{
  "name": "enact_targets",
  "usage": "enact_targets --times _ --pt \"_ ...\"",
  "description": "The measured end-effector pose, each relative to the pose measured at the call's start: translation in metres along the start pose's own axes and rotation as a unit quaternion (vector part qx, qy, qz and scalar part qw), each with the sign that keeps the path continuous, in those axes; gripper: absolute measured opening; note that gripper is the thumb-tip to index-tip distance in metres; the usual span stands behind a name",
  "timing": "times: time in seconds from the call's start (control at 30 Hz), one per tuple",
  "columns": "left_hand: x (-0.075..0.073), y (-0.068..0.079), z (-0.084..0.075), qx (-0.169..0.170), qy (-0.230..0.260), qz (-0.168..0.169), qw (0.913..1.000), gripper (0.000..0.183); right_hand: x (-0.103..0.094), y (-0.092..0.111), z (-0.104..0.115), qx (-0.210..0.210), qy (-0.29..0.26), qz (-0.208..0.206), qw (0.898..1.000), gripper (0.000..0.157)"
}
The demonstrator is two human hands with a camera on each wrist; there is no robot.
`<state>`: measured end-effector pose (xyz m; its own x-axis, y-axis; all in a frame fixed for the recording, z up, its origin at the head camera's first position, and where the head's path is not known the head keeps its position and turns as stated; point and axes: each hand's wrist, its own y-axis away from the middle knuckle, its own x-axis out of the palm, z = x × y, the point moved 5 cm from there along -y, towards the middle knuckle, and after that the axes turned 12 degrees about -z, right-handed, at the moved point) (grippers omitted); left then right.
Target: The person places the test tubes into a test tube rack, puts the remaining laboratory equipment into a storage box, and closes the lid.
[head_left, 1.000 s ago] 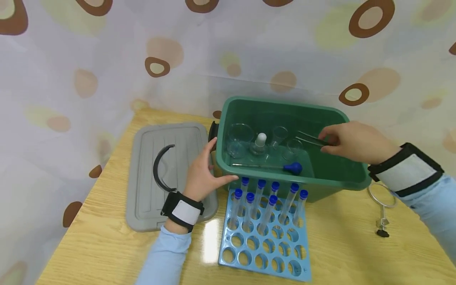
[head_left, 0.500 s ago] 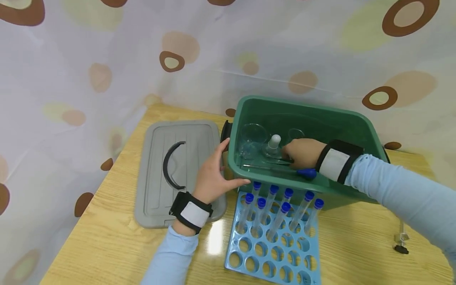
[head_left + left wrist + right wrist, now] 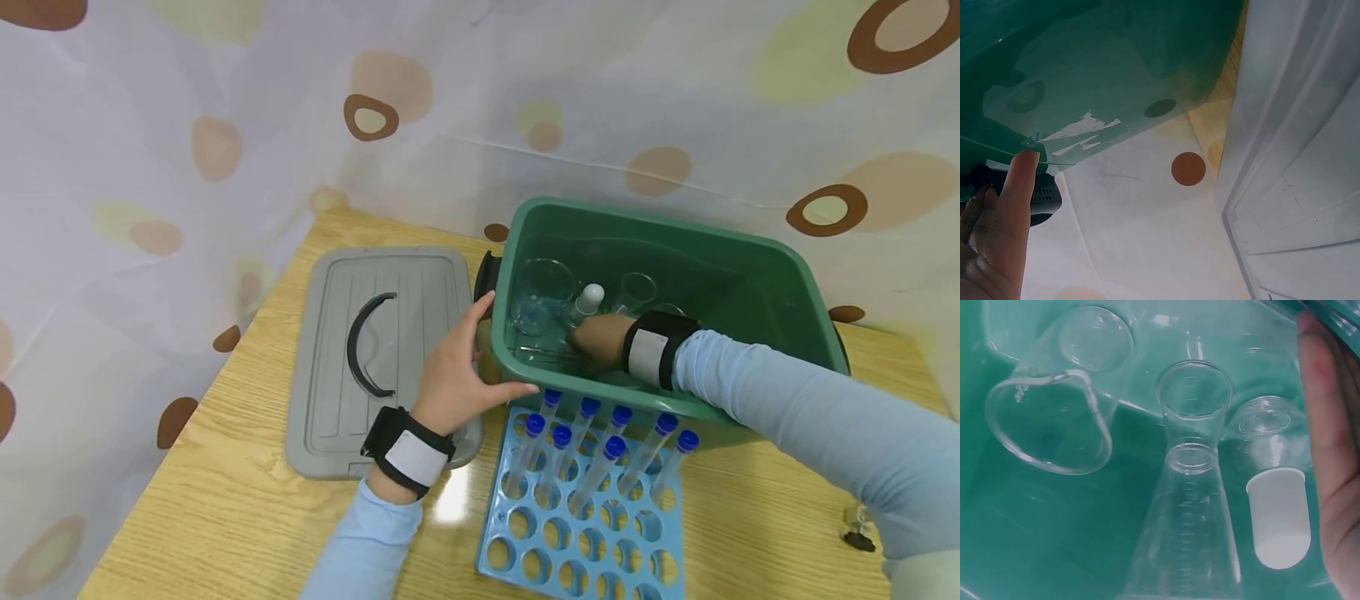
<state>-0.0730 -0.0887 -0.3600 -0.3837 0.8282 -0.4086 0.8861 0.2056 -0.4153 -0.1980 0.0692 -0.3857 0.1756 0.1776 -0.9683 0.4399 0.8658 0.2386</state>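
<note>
In the head view my right hand [image 3: 600, 337] reaches down inside a green bin [image 3: 720, 267], its fingertips hidden. Whether it still holds the tweezers seen earlier cannot be made out. Beside it stand an alcohol lamp [image 3: 591, 296] with a white cap and a glass beaker [image 3: 543, 287]. A thin glass stem [image 3: 543, 354] lies near the front wall. The right wrist view shows a conical flask [image 3: 1185, 550] and another glass beaker [image 3: 1050, 425] lying in the bin. My left hand [image 3: 453, 375] rests at the bin's left corner, thumb and fingers spread, near the black handle [image 3: 1045, 194].
A grey lid [image 3: 322, 417] with a black handle lies on the wooden table [image 3: 225, 467] left of the bin. In front of the bin, a blue rack [image 3: 543, 533] holds several blue-capped tubes [image 3: 596, 475]. At right, a metal clamp [image 3: 857, 533] is partly covered by my sleeve.
My right hand, holding tweezers, has moved left and down from the bin's right half to its left part, where the tweezers are no longer visible. My left hand stays at the corner.
</note>
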Motion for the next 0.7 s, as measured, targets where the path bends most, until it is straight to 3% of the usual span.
enact_targets --times 0.37,0.6,0.7 --pt "0.005 0.009 -0.015 0.005 0.0 0.007 1.0 0.107 0.016 0.007 0.003 0.031 0.022 0.045 0.998 0.014" --pt "0.007 0.01 -0.024 0.016 -0.002 0.012 0.9998 0.107 0.019 0.016 0.007 0.03 0.032 0.034 0.998 0.021" --pt "0.009 0.01 -0.026 0.018 -0.006 0.011 0.9998 0.107 0.019 0.018 0.007 0.039 0.042 0.047 0.997 0.021"
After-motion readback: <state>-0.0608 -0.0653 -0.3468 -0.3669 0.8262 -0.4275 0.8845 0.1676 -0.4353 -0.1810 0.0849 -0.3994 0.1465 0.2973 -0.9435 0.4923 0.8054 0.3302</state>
